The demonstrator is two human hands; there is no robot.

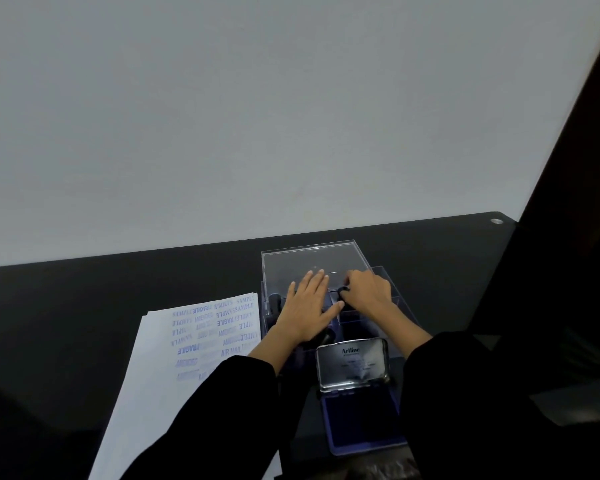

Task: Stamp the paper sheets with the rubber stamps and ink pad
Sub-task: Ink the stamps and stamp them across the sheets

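Table: sheets, box, ink pad

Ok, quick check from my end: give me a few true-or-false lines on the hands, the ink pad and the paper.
1. The ink pad is open, with its lid raised. True.
2. The top paper sheet is blank. False: it bears many blue imprints.
3. The right hand curls round a black stamp in the clear box. True.
4. The left hand holds a stamp over the paper. False: it holds nothing and lies flat over the box, fingers straight.
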